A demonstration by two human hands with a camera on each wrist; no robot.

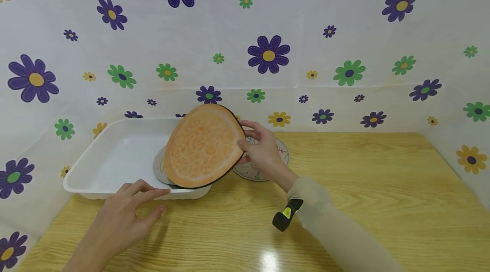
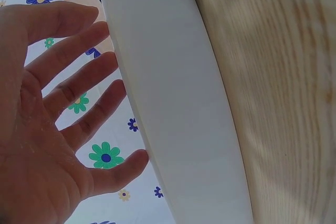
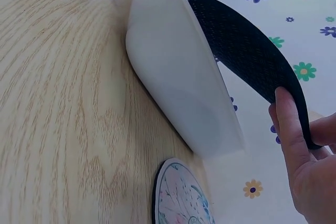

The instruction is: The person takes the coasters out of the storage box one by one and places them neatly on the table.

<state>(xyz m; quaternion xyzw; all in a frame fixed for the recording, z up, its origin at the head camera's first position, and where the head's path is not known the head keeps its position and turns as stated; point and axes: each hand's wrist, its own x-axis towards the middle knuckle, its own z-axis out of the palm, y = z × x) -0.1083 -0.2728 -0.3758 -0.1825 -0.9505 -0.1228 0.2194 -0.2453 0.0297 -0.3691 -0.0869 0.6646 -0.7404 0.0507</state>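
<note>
A round mouse pad [image 1: 204,146] with a pancake-like print and a black underside is raised and tilted over the right part of a white plastic tub [image 1: 111,190]. My right hand [image 1: 262,148] pinches its right edge, thumb on the printed face and fingers behind; the right wrist view shows the pad's black textured back [image 3: 247,40] bending. At the tub's near rim, my left hand [image 1: 126,212] has its fingers spread, fingertips right at the rim. Another round pad [image 1: 160,168], greyish, lies in the tub, partly hidden behind the held one.
To the right of the tub, a round pad with a floral pattern [image 1: 282,153] lies on the wooden table [image 1: 363,187], partly covered by my right hand in the head view. A white flower-print cloth [image 1: 229,21] hangs behind and at the sides. A black strap [image 1: 287,216] is on my right wrist.
</note>
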